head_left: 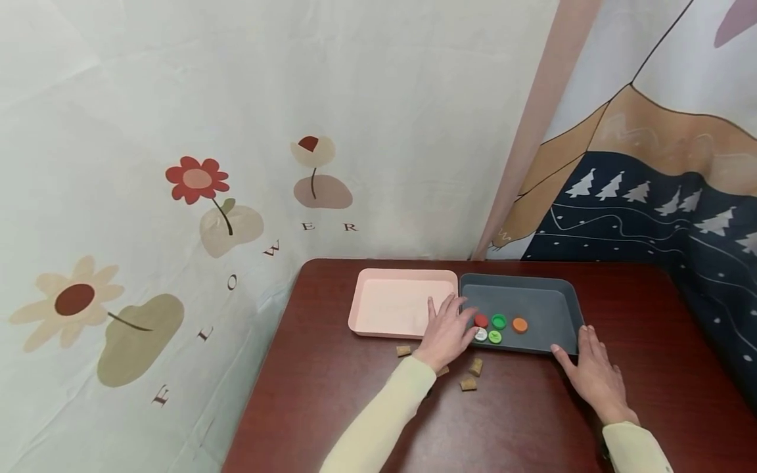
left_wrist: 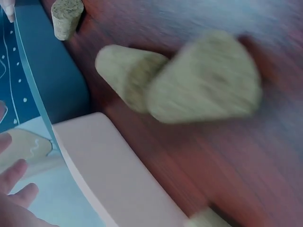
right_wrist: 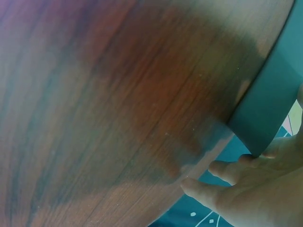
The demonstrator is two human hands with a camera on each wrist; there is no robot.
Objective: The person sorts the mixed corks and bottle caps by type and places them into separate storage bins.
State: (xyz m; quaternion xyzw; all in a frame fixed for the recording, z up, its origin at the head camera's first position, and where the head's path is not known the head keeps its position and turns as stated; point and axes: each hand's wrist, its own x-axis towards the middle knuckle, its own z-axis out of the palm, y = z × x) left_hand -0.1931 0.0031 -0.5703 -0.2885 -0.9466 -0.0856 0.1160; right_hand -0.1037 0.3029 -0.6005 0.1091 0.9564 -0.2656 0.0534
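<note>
My left hand (head_left: 446,334), fingers spread, is over the place where the pink tray (head_left: 387,326) and the dark grey tray (head_left: 550,299) meet, holding nothing that shows. At the grey tray's front right corner, my right hand (head_left: 597,378) rests with fingers extended; in the right wrist view its fingers (right_wrist: 227,171) lie by the tray's wall (right_wrist: 270,104). Inside the grey tray are a red bottle cap (head_left: 481,320), a green one (head_left: 499,321), an orange one (head_left: 520,325), a white one (head_left: 480,334) partly behind the left fingers, and a light green one (head_left: 495,337).
Several corks lie on the dark red table (head_left: 514,420) in front of the trays, among them one cork (head_left: 403,351) at the left and another cork (head_left: 476,366) to the right. The left forearm partly hides others. A printed curtain (head_left: 384,131) hangs behind the table.
</note>
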